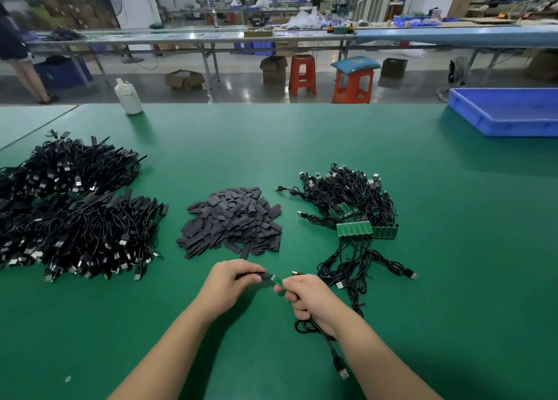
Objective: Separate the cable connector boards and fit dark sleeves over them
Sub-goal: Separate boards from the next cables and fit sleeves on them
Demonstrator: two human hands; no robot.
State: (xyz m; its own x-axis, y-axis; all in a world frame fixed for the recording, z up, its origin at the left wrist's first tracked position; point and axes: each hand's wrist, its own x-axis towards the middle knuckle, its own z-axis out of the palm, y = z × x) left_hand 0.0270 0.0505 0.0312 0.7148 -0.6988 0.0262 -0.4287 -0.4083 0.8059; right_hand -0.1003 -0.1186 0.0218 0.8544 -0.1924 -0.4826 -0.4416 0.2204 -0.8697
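My left hand pinches a dark sleeve whose open end meets a small green connector board. My right hand grips that board's other end and its black cable, which loops down to a USB plug near my wrist. A heap of loose dark sleeves lies just beyond my hands. To the right, a strip of joined green boards sits among tangled cables. Sleeved cables are piled at the left.
A blue plastic tray stands at the table's far right corner. A white bottle stands at the far edge, left of centre. Beyond the green table are benches, red stools, cardboard boxes and people.
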